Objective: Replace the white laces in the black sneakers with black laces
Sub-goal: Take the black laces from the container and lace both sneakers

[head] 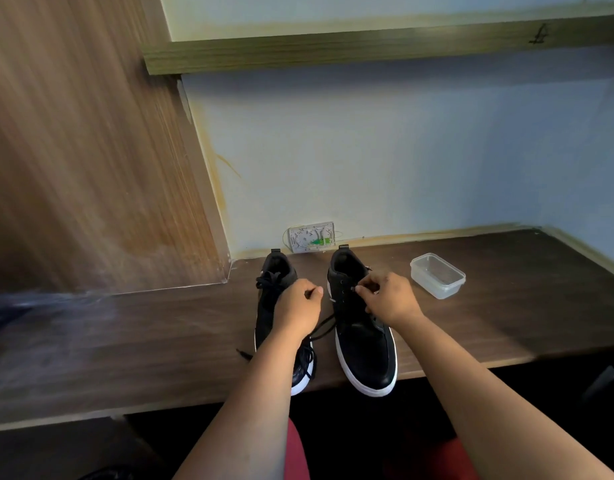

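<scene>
Pinching near the upper eyelets of the right sneaker (362, 337), the right hand (388, 299) has its fingertips (361, 289) pressed together over the tongue; what they grip is too small to make out. The left hand (297, 311) is curled into a loose fist with the thumb on top, holding a thin black lace (321, 329) that runs taut from under the hand across to the right sneaker. Its loose end lies on the desk (125, 341) beside the left sneaker (274, 282). Both sneakers are smooth black with white rubber soles, toes toward the person, standing side by side. The left one carries a bundle of black lace at its tongue. The desk is dark wood grain. A clear rectangular plastic tub (437, 276) with rounded corners sits near, right of the sneakers.
</scene>
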Demonstrator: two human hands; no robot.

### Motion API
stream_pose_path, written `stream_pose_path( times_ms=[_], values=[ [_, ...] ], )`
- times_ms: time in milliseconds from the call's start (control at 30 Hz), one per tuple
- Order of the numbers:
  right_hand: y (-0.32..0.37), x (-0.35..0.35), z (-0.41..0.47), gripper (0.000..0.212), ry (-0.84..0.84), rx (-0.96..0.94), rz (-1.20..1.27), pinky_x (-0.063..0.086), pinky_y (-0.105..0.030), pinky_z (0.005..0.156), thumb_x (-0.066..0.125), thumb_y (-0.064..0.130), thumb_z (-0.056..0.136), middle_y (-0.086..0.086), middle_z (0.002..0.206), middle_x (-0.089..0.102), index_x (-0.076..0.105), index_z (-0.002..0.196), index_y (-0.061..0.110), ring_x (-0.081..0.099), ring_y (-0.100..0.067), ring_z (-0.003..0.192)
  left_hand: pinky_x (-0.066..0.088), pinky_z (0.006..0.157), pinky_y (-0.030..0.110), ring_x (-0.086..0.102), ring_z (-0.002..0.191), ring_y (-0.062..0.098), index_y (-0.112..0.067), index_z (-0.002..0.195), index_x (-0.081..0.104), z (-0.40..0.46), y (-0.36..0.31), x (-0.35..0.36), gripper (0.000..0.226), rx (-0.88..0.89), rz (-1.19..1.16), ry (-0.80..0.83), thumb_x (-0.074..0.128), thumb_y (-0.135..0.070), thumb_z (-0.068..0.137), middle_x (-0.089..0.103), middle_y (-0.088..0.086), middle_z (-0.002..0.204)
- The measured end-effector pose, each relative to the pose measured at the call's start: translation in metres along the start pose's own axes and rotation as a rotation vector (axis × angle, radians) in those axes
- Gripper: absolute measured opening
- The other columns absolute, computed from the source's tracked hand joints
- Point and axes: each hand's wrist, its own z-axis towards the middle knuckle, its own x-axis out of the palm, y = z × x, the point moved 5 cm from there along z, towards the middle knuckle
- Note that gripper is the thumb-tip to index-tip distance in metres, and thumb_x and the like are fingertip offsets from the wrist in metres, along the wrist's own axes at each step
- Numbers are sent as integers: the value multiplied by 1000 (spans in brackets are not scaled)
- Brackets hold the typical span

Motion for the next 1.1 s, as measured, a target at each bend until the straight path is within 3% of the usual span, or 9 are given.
stream_pose_path(
  times_ms=[67, 200, 300, 400, 567, 733, 833, 967, 1100],
  values=[
    [-1, 8, -2, 29, 38, 28, 24, 48, -11, 54, 72, 27, 86, 3, 84, 69, 62, 112, 17, 64, -5, 58, 42, 69, 31, 55, 76, 17, -19, 88, 57, 3, 7, 14, 15, -25, 15, 75, 49, -25, 99, 62, -3, 86],
    [-2, 25, -3, 48, 98, 38, -128, 50, -25, 84, 73, 30, 84, 1, 99, 69, 57, 127, 16, 64, -15, 92, 52, 69, 31, 65, 76, 16, -25, 77, 61, 6, 4, 18, 20, -17, -105, -45, 59, -12, 91, 66, -4, 81],
    [-6, 31, -2, 42, 126, 72, -141, 48, -26, 87, 69, 28, 87, -2, 104, 68, 60, 126, 13, 63, -17, 99, 56, 70, 31, 68, 71, 16, -18, 77, 63, 5, 8, 26, 20, -101, -422, -48, 64, -1, 88, 66, 5, 80],
    [-14, 34, -1, 40, 167, 140, 8, 47, -26, 88, 69, 20, 88, -2, 99, 66, 61, 125, 10, 62, -17, 98, 59, 81, 40, 69, 76, 24, -17, 75, 66, 8, 12, 34, 23, -118, -491, -21, 73, 4, 79, 61, 5, 74],
    [-21, 38, -1, 40, 184, 181, 120, 47, -23, 83, 69, 8, 85, 0, 90, 64, 61, 125, 9, 61, -14, 88, 58, 82, 47, 70, 78, 32, -27, 66, 68, 9, 17, 43, 30, -84, -315, 65, 77, 0, 74, 63, 3, 68],
    [-27, 43, -2, 38, 179, 236, 230, 53, -37, 94, 71, 7, 83, -5, 97, 71, 65, 119, 10, 67, -19, 94, 49, 77, 24, 63, 84, 16, -12, 94, 74, 3, 1, 34, 9, 77, -12, 15, 70, -12, 86, 69, 2, 88],
    [-31, 45, -1, 35, 172, 251, 276, 53, -39, 94, 71, 6, 82, -7, 97, 72, 67, 117, 9, 68, -20, 94, 51, 77, 28, 64, 88, 20, -12, 93, 72, 0, -4, 34, 9, 123, 113, 13, 65, -14, 89, 70, 5, 96],
    [-31, 45, -1, 32, 163, 252, 286, 53, -34, 92, 68, 4, 84, -6, 98, 71, 67, 115, 10, 67, -20, 95, 47, 79, 34, 58, 90, 28, -14, 88, 61, -3, -11, 39, 15, 205, 294, 99, 50, -5, 91, 55, 8, 102],
    [-30, 45, -3, 29, 166, 245, 315, 53, -32, 89, 66, 2, 85, -6, 93, 69, 67, 112, 10, 66, -20, 90, 47, 87, 40, 54, 91, 29, -13, 96, 53, -3, -11, 44, 12, 211, 416, 166, 43, -8, 95, 46, 9, 107]
  ],
)
